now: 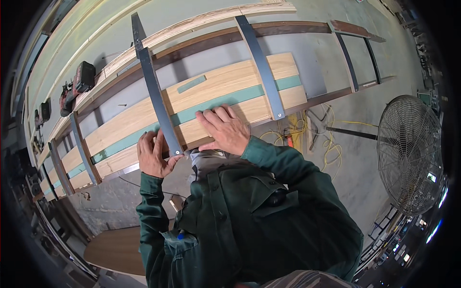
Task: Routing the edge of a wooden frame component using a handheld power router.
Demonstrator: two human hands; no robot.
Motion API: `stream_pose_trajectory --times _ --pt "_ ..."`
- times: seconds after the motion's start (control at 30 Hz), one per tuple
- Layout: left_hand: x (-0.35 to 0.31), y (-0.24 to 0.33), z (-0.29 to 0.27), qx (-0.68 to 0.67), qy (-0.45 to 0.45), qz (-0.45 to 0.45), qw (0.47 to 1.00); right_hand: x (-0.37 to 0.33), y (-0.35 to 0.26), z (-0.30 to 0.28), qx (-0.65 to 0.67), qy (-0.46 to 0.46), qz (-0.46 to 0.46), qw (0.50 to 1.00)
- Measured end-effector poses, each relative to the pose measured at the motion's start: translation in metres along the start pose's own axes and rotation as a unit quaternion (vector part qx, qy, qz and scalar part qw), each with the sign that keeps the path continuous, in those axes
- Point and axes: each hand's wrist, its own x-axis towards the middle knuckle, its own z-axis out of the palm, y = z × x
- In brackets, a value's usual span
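Note:
A long pale wooden panel [192, 138] with a teal stripe [218, 103] along its length lies under several dark crossbars. My left hand [152, 156] grips the near edge of the panel, its fingers bent over the top beside one dark crossbar [156, 96]. The left thumb reaches to that bar's screwed end. To the right of the bar, my right hand [224, 129] rests on the panel, fingers lying across the wood up to the stripe, thumb apart near the front edge. A small loose teal strip [191, 84] lies on the panel beyond my hands.
Red-and-black power drills [79, 86] sit at the far left, near a loose screw [122, 104]. Another dark crossbar [261, 67] spans the panel to the right. A large round fan [409, 153] stands at the right, with yellow cord [331, 152] on the floor.

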Motion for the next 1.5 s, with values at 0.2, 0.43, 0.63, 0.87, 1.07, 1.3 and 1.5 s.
stream_pose_trajectory --times 0.2,0.43,0.63,0.87,1.07,1.3,1.5 --pt "0.007 0.001 -0.003 -0.007 0.012 0.001 1.0 -0.013 -0.015 0.011 -0.042 0.01 0.024 0.999" --pt "0.009 0.004 -0.005 -0.123 0.068 0.036 0.989 -0.009 -0.014 -0.006 -0.078 -0.021 0.014 0.997" --pt "-0.015 -0.002 -0.004 -0.058 0.035 0.029 0.997 -0.01 -0.028 -0.015 -0.114 -0.034 0.016 0.993" --pt "-0.137 -0.153 -0.086 0.013 0.12 -0.108 0.987 -0.007 -0.03 -0.014 -0.158 -0.023 0.044 0.986" --pt "-0.184 -0.251 -0.108 0.097 -0.006 -0.139 0.985 0.001 -0.035 -0.016 -0.19 -0.032 0.114 0.974" --pt "-0.156 -0.273 -0.09 -0.012 0.042 0.004 0.999 -0.016 -0.008 -0.025 -0.116 0.004 0.097 0.988" --pt "-0.173 -0.267 -0.094 0.123 0.005 -0.016 0.992 -0.026 -0.008 -0.041 -0.131 -0.039 0.143 0.98"
